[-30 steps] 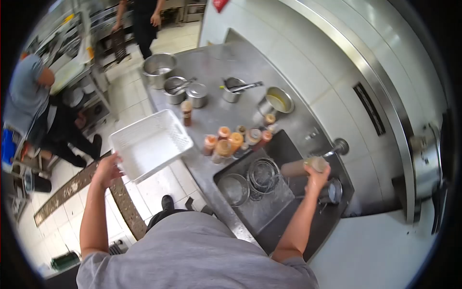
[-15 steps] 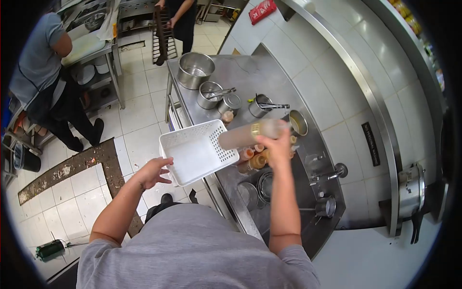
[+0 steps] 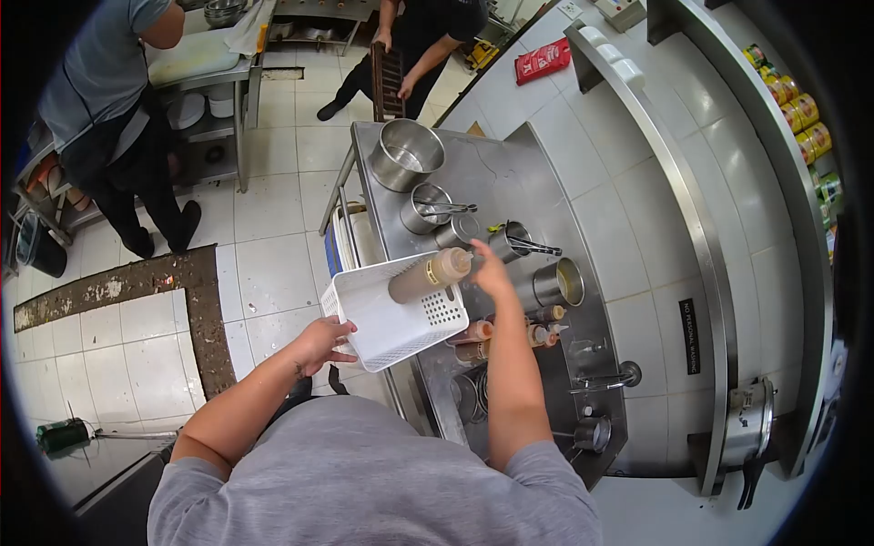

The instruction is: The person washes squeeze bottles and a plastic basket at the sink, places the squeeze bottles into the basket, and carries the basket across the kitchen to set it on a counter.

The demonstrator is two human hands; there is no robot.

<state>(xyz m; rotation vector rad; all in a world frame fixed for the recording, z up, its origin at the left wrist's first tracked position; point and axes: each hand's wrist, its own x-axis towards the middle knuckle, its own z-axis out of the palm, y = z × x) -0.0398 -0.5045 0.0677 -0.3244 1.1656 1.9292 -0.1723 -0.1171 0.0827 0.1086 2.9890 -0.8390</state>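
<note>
My left hand (image 3: 323, 344) grips the near left edge of a white perforated basket (image 3: 373, 328), tilted beside the steel counter. Inside the basket leans a large squeeze bottle (image 3: 423, 276) with a pale brown content, its nozzle pointing right. My right hand (image 3: 492, 273) is just right of the nozzle, fingers apart, holding nothing. Under and beside my right forearm, several sauce bottles (image 3: 474, 332) stand near the sink; some are partly hidden by the arm.
Steel pots (image 3: 406, 155) and a pot with yellowish content (image 3: 569, 282) stand on the counter (image 3: 528, 196). A faucet (image 3: 628, 374) is at the right wall. One person (image 3: 118, 118) stands at the left; another (image 3: 428, 45) holds a dark rack at the counter's far end.
The large bottle has gone from my right hand into the basket, and that hand has opened. The view has shifted right. The person at the back has come nearer the counter with the rack.
</note>
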